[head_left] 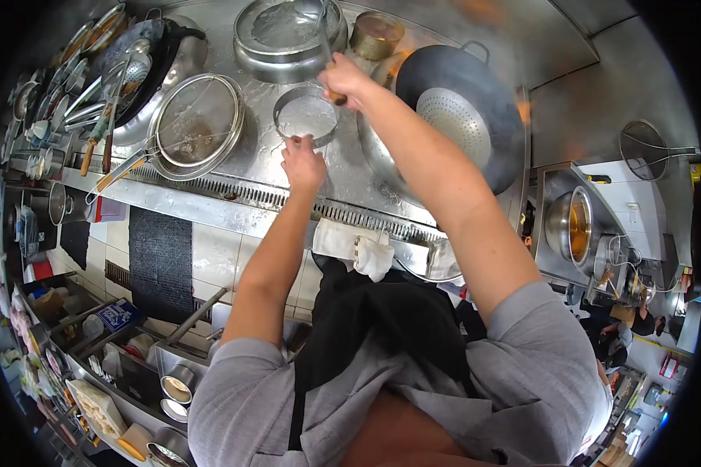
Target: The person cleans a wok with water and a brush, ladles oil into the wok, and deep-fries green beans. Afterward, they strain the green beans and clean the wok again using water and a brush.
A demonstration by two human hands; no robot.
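My left hand [304,163] has its fingers closed on the near edge of a round metal ring [278,118] on the wet steel cooktop. Wrapped round the wooden handle of a long metal ladle [325,39] is my right hand [346,81]. The ladle reaches away from me over a wide steel pot [290,68]; its bowl is cut off by the top of the view. A small brass-coloured pot [377,36] stands just right of the ladle. To the right of both hands, a perforated strainer [453,128] lies inside a dark wok [494,101].
A round mesh strainer [199,117] with a wooden handle rests at the left. Beyond it, ladles and skimmers crowd a dark wok [152,74]. White cloths [346,240] hang over the front edge. A metal bowl of orange liquid [578,226] stands at the right.
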